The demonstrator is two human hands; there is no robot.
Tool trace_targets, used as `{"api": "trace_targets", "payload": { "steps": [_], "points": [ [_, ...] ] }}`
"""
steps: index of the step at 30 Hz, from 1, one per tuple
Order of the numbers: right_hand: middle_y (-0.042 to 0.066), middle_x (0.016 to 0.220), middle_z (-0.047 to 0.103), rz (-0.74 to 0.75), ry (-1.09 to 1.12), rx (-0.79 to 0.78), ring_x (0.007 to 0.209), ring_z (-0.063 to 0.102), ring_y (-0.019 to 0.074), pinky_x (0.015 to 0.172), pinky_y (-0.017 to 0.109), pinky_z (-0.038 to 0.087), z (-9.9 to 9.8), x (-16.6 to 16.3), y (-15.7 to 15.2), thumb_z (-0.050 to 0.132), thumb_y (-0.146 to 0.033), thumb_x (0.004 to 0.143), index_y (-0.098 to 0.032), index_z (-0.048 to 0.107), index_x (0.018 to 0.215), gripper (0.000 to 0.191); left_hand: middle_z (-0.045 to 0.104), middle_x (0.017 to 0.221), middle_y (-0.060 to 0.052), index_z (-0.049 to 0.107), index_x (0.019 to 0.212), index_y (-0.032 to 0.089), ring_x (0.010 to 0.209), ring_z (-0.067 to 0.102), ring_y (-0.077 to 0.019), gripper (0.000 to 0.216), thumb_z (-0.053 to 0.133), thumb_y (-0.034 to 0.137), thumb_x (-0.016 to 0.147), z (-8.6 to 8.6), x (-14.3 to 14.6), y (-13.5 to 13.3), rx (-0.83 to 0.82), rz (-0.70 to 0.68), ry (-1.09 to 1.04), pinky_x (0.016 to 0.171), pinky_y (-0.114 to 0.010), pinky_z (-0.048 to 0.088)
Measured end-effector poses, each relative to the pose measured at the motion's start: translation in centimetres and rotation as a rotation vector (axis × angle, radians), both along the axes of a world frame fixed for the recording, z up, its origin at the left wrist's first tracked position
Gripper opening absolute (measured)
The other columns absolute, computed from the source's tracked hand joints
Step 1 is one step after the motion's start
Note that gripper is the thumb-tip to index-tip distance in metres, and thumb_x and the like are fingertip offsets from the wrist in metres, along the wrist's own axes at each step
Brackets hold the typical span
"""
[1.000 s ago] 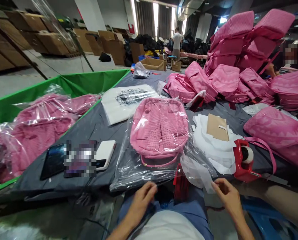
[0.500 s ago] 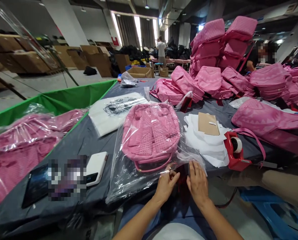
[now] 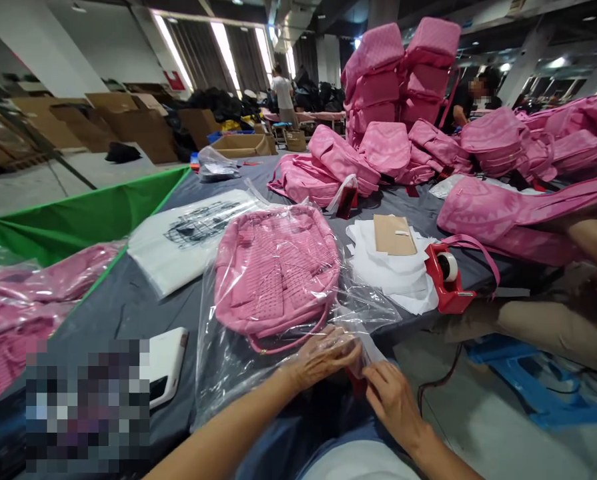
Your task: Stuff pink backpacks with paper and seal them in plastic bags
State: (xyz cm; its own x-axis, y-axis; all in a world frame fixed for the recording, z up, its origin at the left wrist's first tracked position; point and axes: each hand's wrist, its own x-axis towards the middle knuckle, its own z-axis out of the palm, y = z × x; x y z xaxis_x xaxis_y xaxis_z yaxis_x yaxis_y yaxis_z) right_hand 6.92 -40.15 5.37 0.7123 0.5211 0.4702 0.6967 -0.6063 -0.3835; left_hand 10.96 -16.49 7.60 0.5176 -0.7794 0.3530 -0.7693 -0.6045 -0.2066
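Left hand (image 3: 323,357): closed over the gathered mouth of a clear plastic bag (image 3: 365,310), fingers curled, palm down. Right hand (image 3: 391,400): just beside the left, thumb and fingers pinching the same plastic edge. A small red item (image 3: 355,381) shows under the hands; what it is, I cannot tell.

Inside the bag, a pink backpack (image 3: 275,273) lies flat on a grey table cover (image 3: 123,320), its top handle toward the hands.

To the right on the table: a stack of white sheets (image 3: 388,287), a brown card (image 3: 395,235) on top, and a red tape dispenser (image 3: 448,280) beside it. Farther right, a loose pink backpack (image 3: 498,213) lies across the table edge.

To the left: a white printed bag (image 3: 193,233) touching the clear plastic, and a white power bank (image 3: 165,363) near the pixelated patch. Beyond the table edge, a green bin (image 3: 63,227) holds bagged pink items (image 3: 28,300).

Far side: a tall pile of pink backpacks (image 3: 378,87), a seated person (image 3: 471,100) behind it, cardboard boxes (image 3: 138,130) at far left, and a standing person (image 3: 283,93) in the distance.
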Motion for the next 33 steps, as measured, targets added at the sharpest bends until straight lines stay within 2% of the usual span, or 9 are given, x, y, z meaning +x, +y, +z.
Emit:
{"api": "trace_targets", "payload": {
  "steps": [7, 10, 12, 14, 19, 22, 27, 30, 33],
  "points": [
    [0.004, 0.093, 0.070, -0.057, 0.175, 0.131, 0.080, 0.069, 0.0192, 0.072, 0.030, 0.055, -1.0, 0.2, -1.6, 0.052, -0.018, 0.099, -0.022, 0.062, 0.117, 0.021, 0.072, 0.114, -0.005, 0.068, 0.098, 0.018, 0.118, 0.062, -0.0215, 0.010, 0.059, 0.016, 0.098, 1.9, 2.2, -0.2, 0.140, -0.228, 0.124, 0.119, -0.039, 0.038],
    [0.010, 0.107, 0.068, -0.230, 0.125, 0.103, 0.099, 0.068, 0.0278, 0.085, 0.041, 0.056, -0.9, 1.8, -0.4, 0.067, -0.032, 0.089, -0.021, 0.057, 0.122, 0.036, 0.070, 0.123, -0.008, 0.066, 0.114, 0.017, 0.125, 0.059, -0.0228, 0.018, 0.055, 0.017, 0.099, 2.6, 2.2, 0.1, 0.177, -0.261, 0.214, 0.123, -0.042, 0.033],
    [0.013, 0.110, 0.066, -0.302, 0.213, 0.033, 0.097, 0.068, 0.0304, 0.082, 0.043, 0.056, -1.5, 3.0, 0.9, 0.073, -0.035, 0.079, -0.019, 0.055, 0.121, 0.048, 0.065, 0.135, -0.009, 0.060, 0.128, 0.019, 0.134, 0.053, -0.0235, 0.029, 0.054, 0.017, 0.100, 2.6, 1.9, 0.2, 0.194, -0.256, 0.238, 0.123, -0.044, 0.032],
    [0.012, 0.106, 0.068, -0.326, 0.361, 0.034, 0.088, 0.069, 0.0278, 0.075, 0.038, 0.054, -2.5, 3.9, 1.8, 0.068, -0.032, 0.080, -0.019, 0.056, 0.115, 0.039, 0.063, 0.139, -0.009, 0.055, 0.134, 0.021, 0.136, 0.052, -0.0231, 0.035, 0.053, 0.015, 0.100, 1.9, 1.5, 0.0, 0.211, -0.205, 0.223, 0.122, -0.046, 0.033],
    [0.002, 0.082, 0.069, -0.211, 0.723, 0.367, 0.073, 0.066, 0.0204, 0.070, 0.030, 0.047, -4.0, 4.4, 0.8, 0.051, -0.037, 0.092, -0.022, 0.059, 0.103, 0.021, 0.068, 0.127, -0.013, 0.047, 0.145, 0.016, 0.125, 0.060, -0.0255, 0.043, 0.051, 0.017, 0.102, -0.9, 0.4, -1.2, 0.209, -0.031, 0.137, 0.115, -0.050, 0.042],
    [0.001, 0.073, 0.067, -0.108, 1.026, 0.612, 0.069, 0.062, 0.0186, 0.065, 0.028, 0.045, -4.0, 4.2, -0.1, 0.055, -0.058, 0.089, -0.020, 0.064, 0.086, 0.038, 0.067, 0.130, -0.014, 0.048, 0.146, 0.017, 0.124, 0.061, -0.0258, 0.044, 0.048, 0.018, 0.103, -2.0, 0.3, -1.4, 0.229, -0.013, 0.130, 0.112, -0.049, 0.044],
    [0.002, 0.074, 0.069, -0.053, 1.440, 0.950, 0.069, 0.063, 0.0174, 0.070, 0.030, 0.051, -4.3, 4.0, 0.2, 0.079, -0.071, 0.064, -0.017, 0.066, 0.083, 0.059, 0.061, 0.143, -0.012, 0.052, 0.144, 0.020, 0.135, 0.054, -0.0251, 0.043, 0.046, 0.016, 0.102, -1.6, 1.1, -0.4, 0.232, -0.146, 0.154, 0.119, -0.049, 0.039],
    [-0.003, 0.064, 0.063, -0.147, 1.456, 0.924, 0.056, 0.057, 0.0133, 0.056, 0.025, 0.047, -4.5, 3.6, -0.5, 0.084, -0.068, 0.057, -0.018, 0.064, 0.084, 0.060, 0.062, 0.143, -0.015, 0.053, 0.142, 0.013, 0.141, 0.049, -0.0260, 0.040, 0.046, 0.017, 0.103, -0.5, 1.7, 0.2, 0.182, -0.287, 0.169, 0.122, -0.049, 0.036],
    [-0.008, 0.055, 0.056, -0.134, 1.365, 0.789, 0.045, 0.050, 0.0114, 0.044, 0.022, 0.041, -3.9, 2.9, -1.7, 0.080, -0.063, 0.067, -0.020, 0.062, 0.090, 0.052, 0.066, 0.136, -0.017, 0.053, 0.143, 0.012, 0.140, 0.052, -0.0286, 0.041, 0.050, 0.022, 0.103, 0.6, 2.0, 0.5, 0.103, -0.349, 0.179, 0.122, -0.053, 0.035]
  ]
}}
